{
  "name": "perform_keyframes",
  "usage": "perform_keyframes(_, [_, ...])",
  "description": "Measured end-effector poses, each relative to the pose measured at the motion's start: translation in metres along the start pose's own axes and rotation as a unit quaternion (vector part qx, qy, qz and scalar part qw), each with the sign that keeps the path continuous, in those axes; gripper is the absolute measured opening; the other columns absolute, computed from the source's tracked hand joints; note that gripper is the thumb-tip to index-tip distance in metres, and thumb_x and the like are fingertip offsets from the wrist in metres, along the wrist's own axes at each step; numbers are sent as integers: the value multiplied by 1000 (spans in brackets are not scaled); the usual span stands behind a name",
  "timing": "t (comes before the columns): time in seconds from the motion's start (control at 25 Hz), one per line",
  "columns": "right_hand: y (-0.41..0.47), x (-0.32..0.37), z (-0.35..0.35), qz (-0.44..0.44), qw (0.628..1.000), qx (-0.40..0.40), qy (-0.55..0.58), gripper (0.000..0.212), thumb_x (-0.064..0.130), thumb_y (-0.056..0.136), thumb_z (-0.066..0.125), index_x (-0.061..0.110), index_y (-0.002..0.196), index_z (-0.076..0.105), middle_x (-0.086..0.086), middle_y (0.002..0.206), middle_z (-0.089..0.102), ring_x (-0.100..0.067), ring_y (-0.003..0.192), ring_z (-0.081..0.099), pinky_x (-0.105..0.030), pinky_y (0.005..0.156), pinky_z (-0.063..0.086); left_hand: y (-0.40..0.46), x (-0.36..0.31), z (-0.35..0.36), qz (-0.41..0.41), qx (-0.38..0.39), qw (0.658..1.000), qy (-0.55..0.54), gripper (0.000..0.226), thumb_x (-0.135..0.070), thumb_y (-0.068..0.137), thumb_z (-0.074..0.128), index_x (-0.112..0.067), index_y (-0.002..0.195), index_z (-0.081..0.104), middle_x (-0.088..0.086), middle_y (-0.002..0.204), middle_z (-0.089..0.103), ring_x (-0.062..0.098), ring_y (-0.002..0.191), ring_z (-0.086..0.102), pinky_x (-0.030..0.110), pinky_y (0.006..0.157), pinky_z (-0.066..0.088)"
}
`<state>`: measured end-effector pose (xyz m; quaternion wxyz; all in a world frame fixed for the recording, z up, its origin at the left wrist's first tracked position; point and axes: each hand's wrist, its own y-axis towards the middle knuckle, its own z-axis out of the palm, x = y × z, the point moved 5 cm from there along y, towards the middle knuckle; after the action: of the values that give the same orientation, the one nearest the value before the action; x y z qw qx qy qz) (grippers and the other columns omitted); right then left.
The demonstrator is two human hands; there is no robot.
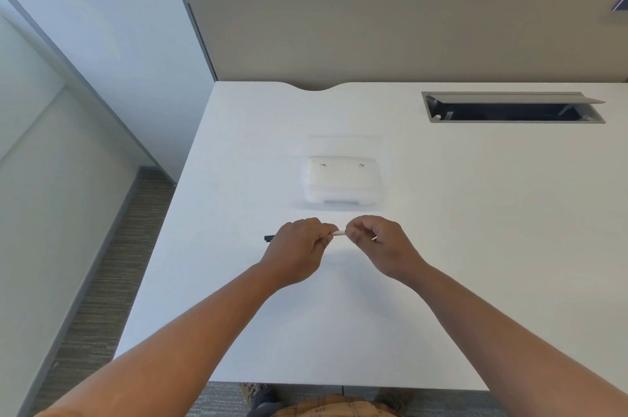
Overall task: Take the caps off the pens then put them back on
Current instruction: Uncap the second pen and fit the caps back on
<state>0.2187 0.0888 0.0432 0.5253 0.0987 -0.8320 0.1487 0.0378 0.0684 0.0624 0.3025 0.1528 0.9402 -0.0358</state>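
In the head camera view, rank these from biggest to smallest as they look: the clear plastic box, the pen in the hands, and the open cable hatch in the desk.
1. Cable hatch, largest.
2. Clear plastic box.
3. Pen, smallest; both hands hide most of it.

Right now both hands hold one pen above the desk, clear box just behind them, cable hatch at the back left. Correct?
Not quite. The cable hatch is at the back right, as the head view shows. The rest stands: left hand and right hand hold one pen, clear box behind.

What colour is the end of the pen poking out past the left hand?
Black, seen in the head view: the pen's end.
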Motion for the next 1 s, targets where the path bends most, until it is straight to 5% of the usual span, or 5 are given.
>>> perform_keyframes(0.2, [-1, 4, -4, -10, 1000, -27, 2, 14, 10, 92, 71, 23, 92, 72, 7, 79, 70, -6, 65, 55, -15, 64, 46, 1, 0, -1, -2, 2, 1000, 3, 26, -24, 103, 48, -26, 117, 70, -3, 77, 59, 22, 75, 56, 39, 71, 49])
perform_keyframes(0.48, [0, -4, 1, 47, 999, 17, -9, 28, 25, 104, 52, 22, 79, 67, 5, 71, 62, -6, 61, 49, -24, 62, 42, 3, -5, -3, 17, 0, 999, 39, 26, -22, 101, 49, -26, 115, 71, -11, 72, 49, 18, 69, 47, 33, 66, 39])
perform_keyframes(0.64, [-1, 0, -3, 13, 999, -4, 35, 5, 21, 92, 72, 25, 91, 70, 14, 71, 59, -8, 61, 47, -21, 59, 44, 4, -3, -4, 0, 8, 1000, 20, 26, -23, 102, 48, -27, 113, 71, -9, 72, 52, 19, 72, 52, 35, 68, 44])
perform_keyframes(1.0, [0, 2, 2, -13, 999, -11, -32, 17, 17, 96, 65, 18, 79, 66, 8, 64, 53, -6, 55, 39, -19, 54, 36, 4, -6, -5, 2, -1, 1000, 29, 24, -27, 97, 46, -29, 97, 71, -5, 67, 53, 21, 65, 49, 37, 62, 43])
